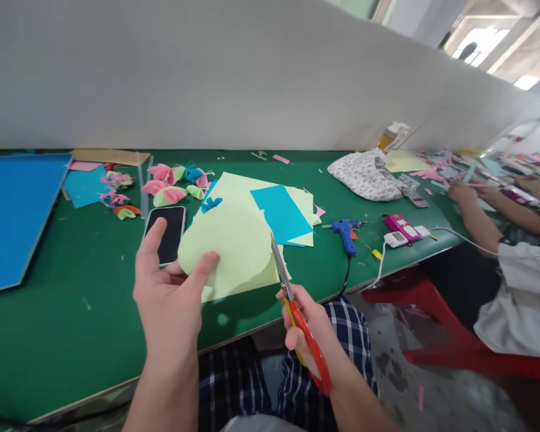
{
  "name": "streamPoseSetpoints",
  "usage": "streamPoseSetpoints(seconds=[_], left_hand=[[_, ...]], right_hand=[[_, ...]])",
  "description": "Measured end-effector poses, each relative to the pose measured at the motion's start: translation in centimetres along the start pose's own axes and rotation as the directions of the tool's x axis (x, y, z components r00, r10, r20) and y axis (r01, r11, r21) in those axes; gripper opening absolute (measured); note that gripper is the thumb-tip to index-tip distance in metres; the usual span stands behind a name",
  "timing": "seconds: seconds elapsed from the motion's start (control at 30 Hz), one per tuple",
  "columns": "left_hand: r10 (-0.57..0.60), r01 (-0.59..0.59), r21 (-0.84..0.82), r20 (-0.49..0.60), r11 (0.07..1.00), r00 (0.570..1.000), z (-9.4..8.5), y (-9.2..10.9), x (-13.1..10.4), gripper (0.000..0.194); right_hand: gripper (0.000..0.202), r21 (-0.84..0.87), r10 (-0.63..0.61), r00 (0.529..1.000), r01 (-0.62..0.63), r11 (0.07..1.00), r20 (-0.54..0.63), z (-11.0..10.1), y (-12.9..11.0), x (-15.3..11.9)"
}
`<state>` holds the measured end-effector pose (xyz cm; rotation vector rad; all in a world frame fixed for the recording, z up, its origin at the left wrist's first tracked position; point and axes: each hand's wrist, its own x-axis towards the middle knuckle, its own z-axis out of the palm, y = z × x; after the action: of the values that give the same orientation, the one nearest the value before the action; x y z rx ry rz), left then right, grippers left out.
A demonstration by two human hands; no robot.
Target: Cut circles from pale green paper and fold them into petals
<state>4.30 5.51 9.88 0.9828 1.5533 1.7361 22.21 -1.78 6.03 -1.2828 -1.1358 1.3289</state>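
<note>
My left hand (173, 279) pinches the left edge of a rounded pale green paper piece (229, 243) between thumb and fingers. In my right hand (308, 324) is a pair of scissors (308, 342) with red and yellow handles. The blades point up and away, with their tips at the right edge of the pale green paper. Underneath lie more pale green sheets (243, 181) and a blue sheet (283, 213). A smartphone (173, 231) with a dark screen lies just behind my left hand, partly covered by it.
Paper petals (168, 186) and a blue board (20, 216) are on the left of the green table (85, 336). Rightward lie a blue glue gun (344, 234), a magenta device (401, 228) with a white cable, and a patterned cloth (364, 174). Other people's hands (465, 195) work at far right.
</note>
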Motion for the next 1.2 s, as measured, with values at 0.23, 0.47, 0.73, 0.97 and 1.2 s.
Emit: streamPoseSetpoints(seconds=[0.23,0.47,0.73,0.97,1.2], left_hand=[[-0.068,0.080,-0.114,0.105,0.990,0.992,0.9,-0.5,-1.1,0.098],[-0.068,0.081,-0.077,0.160,0.994,0.985,0.9,-0.8,-2.2,0.101],[-0.057,0.068,-0.041,0.241,0.997,0.969,0.5,-0.7,-2.8,0.103],[-0.102,0.101,0.019,0.254,0.995,0.962,0.1,0.5,-3.0,0.106],[-0.117,0.109,0.043,0.296,0.993,0.948,-0.1,1.0,-3.0,0.103]], right_hand=[[0.087,-0.024,-0.058,0.998,0.058,0.998,0.012,-0.5,0.8,0.0],[0.109,0.205,0.072,0.994,-0.088,0.975,0.083,-1.1,2.8,0.3],[0.111,0.209,0.170,0.984,-0.177,0.962,0.049,-0.8,-1.4,-0.7],[0.107,0.155,0.080,0.995,-0.090,0.984,0.067,-0.9,-1.6,-1.2],[0.109,0.133,0.114,0.991,-0.123,0.983,0.075,-0.9,-2.1,-0.5]])
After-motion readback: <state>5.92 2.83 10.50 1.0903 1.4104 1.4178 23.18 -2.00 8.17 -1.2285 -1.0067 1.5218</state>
